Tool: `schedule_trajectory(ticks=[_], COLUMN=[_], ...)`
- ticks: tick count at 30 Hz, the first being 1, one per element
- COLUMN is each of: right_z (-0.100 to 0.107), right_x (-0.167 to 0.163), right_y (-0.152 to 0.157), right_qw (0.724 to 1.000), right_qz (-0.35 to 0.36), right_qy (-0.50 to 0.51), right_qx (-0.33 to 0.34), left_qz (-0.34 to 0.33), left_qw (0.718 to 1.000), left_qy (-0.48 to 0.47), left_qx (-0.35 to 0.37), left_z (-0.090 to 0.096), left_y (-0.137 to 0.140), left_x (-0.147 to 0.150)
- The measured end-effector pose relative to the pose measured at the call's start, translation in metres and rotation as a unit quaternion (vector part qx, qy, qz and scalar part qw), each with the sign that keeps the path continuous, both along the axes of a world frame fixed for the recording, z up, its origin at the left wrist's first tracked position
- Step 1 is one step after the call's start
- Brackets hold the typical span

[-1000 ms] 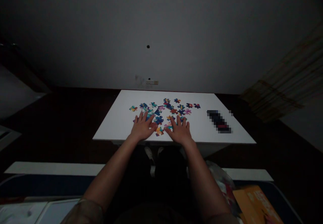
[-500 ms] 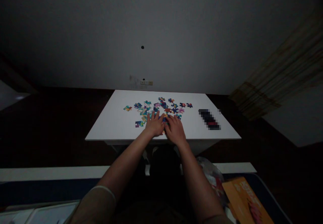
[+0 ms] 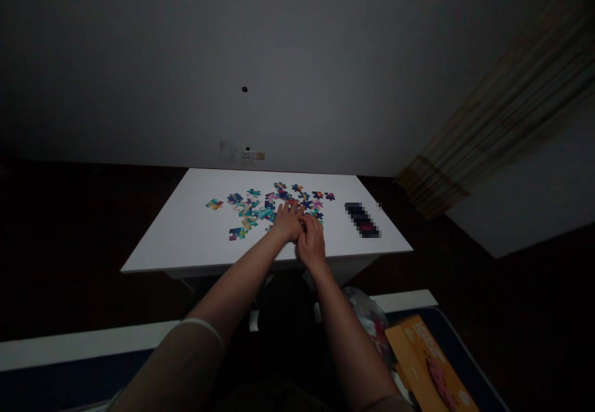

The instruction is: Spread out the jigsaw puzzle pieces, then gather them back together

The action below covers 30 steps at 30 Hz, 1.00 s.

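Colourful jigsaw puzzle pieces point(image 3: 248, 221) lie scattered over the middle of a white table point(image 3: 171, 238). My left hand point(image 3: 289, 221) rests on the pieces near the centre with its fingers stretched and apart. Close against it on the right is my right hand point(image 3: 311, 240), its fingers bent and drawn together near the table's front edge. Whatever the right fingers hold, if anything, is hidden. Some pieces under both hands are covered. Beyond the fingers lie more loose pieces, among them a dark pair point(image 3: 324, 196) to the far right.
A dark pixelated object point(image 3: 362, 220) lies on the table's right side. Behind the table rises a grey wall point(image 3: 297, 90) with a socket strip point(image 3: 253, 155). At the lower right are an orange box point(image 3: 425, 362) and a clear plastic bag point(image 3: 365, 310). A curtain point(image 3: 446, 158) hangs at right.
The view has shifted, so the table sits further left. My left hand has moved rightward and forward over the pieces. My right hand's fingers have curled in beside it.
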State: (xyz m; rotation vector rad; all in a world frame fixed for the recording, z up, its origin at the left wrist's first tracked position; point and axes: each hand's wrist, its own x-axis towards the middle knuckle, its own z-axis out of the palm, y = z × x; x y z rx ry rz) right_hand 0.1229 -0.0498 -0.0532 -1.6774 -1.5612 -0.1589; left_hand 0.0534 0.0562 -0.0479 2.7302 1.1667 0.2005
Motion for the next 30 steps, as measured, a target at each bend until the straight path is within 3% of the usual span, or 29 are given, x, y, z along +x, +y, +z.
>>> schedule_trajectory(ticks=[5,9,12,16,19,21,25,30], right_z=[0.006,0.007,0.005,0.005,0.008,0.009,0.008,0.003], right_x=[-0.007,-0.009,-0.008,-0.01,-0.013,-0.014,-0.014,-0.014], right_y=[0.002,0.001,0.0,0.001,0.0,-0.002,-0.004,0.0], right_qw=[0.997,0.996,0.993,0.987,0.983,0.981,0.983,0.986], right_qz=[-0.043,-0.056,-0.065,-0.061,-0.053,-0.048,-0.036,-0.009], right_qy=[-0.047,-0.058,-0.067,-0.093,-0.104,-0.109,-0.109,-0.093], right_qx=[-0.037,-0.048,-0.069,-0.116,-0.144,-0.154,-0.146,-0.141], left_qz=[-0.022,-0.022,0.002,0.111,0.171,0.176,0.188,0.204], left_qw=[1.0,0.999,0.998,0.992,0.984,0.983,0.98,0.976], left_qy=[0.003,-0.012,-0.032,-0.01,0.015,0.036,0.05,0.076], left_qx=[-0.004,0.02,0.055,0.058,0.05,0.042,0.041,0.008], left_z=[0.012,0.026,0.034,0.036,0.028,0.02,0.012,0.016], left_y=[0.013,0.023,0.039,0.059,0.054,0.044,0.03,0.043], left_x=[0.011,-0.011,-0.062,-0.157,-0.216,-0.239,-0.247,-0.219])
